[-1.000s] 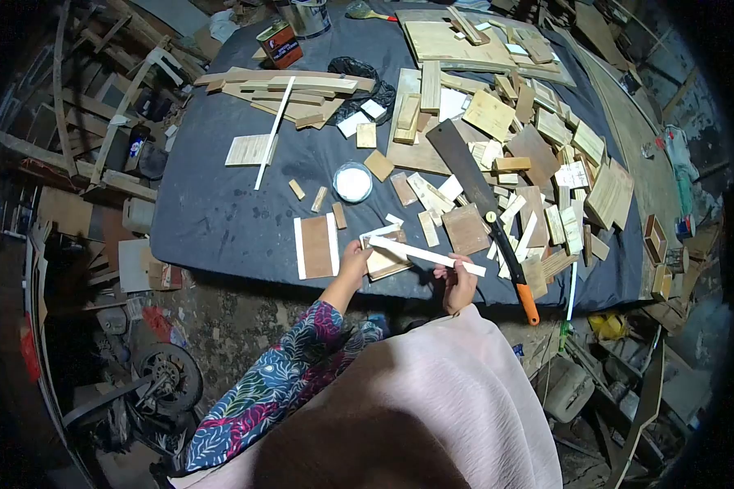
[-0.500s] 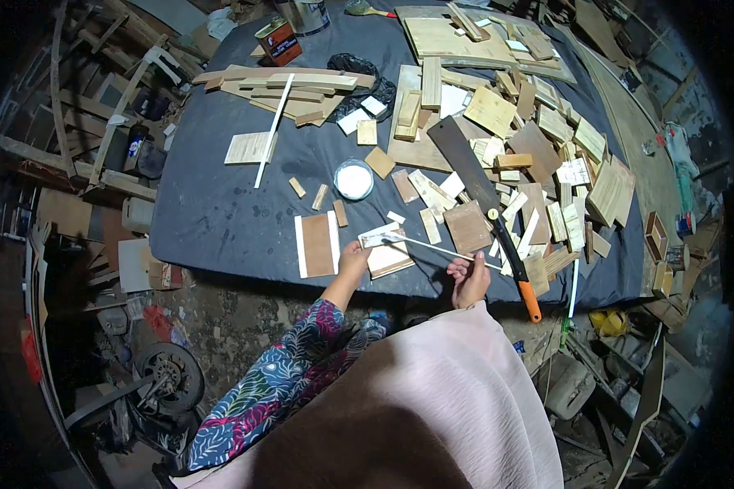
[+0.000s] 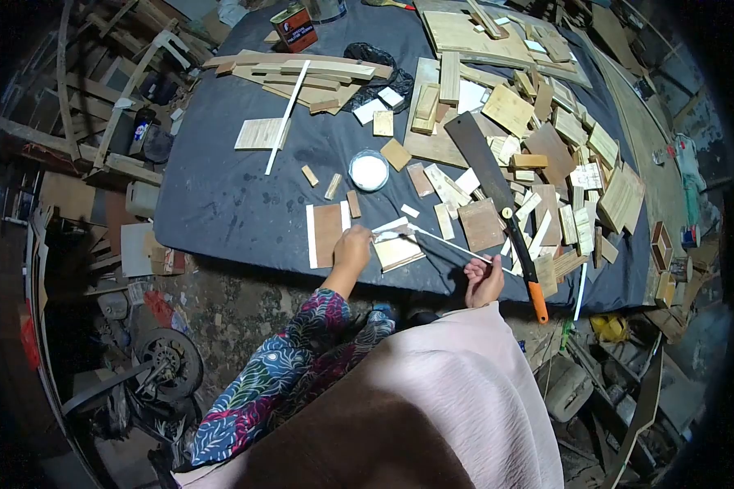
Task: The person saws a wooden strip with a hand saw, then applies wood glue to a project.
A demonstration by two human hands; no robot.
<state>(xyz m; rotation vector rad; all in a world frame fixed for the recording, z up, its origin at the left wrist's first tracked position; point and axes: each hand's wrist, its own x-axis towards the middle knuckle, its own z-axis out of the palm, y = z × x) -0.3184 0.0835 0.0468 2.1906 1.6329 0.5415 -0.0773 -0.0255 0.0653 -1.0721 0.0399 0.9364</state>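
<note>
A long thin white strip (image 3: 457,245) slants down to the right across the table's front part, and my right hand (image 3: 485,281) is closed round its lower end. Its upper end reaches a small wooden panel (image 3: 401,254) with pale edging. My left hand (image 3: 353,251) is closed at that panel's upper left corner, its fingertips at a whitish piece there; what they grip I cannot tell. Just left lies a brown panel (image 3: 328,236) with white strips along two sides, partly covered by my left hand. A round tub of white paste (image 3: 369,171) stands beyond my hands.
A handsaw (image 3: 485,167) with a black and orange handle lies right of my hands, over a heap of wood offcuts (image 3: 567,159). Longer wood pieces (image 3: 302,77), a white strip (image 3: 288,118) and a red-black can (image 3: 294,31) are farther back on the dark cloth (image 3: 212,187).
The view has shifted slightly, moving the table's things right in the picture. My left hand has turned more over the panel's corner; my right hand still holds the strip.
</note>
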